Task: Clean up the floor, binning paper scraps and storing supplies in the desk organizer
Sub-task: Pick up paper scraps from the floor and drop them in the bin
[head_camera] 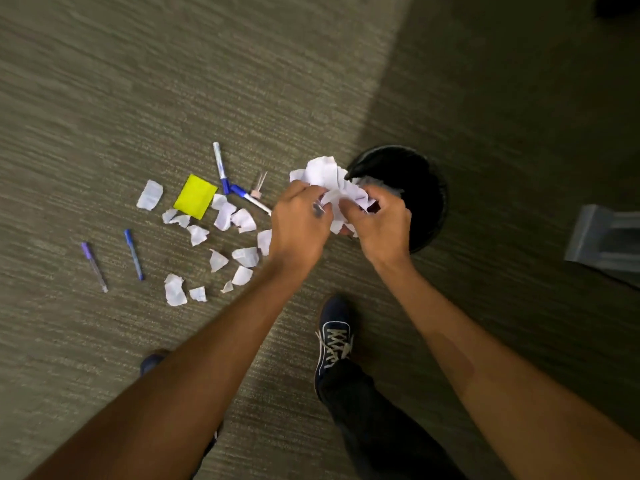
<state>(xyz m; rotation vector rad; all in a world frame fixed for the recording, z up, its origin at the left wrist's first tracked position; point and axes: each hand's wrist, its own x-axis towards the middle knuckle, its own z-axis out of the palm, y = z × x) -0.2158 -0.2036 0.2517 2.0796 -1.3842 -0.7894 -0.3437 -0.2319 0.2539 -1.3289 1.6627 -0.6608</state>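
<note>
Currently, in the head view, the left hand (298, 226) and right hand (377, 230) are both closed around a wad of crumpled paper (332, 181), held above the near-left rim of the black bin (429, 188). The wad sits partly outside the rim line, so release here risks pieces dropping onto the floor (104, 81) beside the bin. Loose edges protrude past the fingers; a slack grip could shed fragments. Many paper scraps (221, 216) remain on the floor left of the bin, mixed with a yellow sticky pad (195, 196) and pens (133, 254). A hasty sweep could gather supplies into the bin. A grey object (606, 237) at the right edge is possibly the organizer; blur prevents confirmation.
</note>
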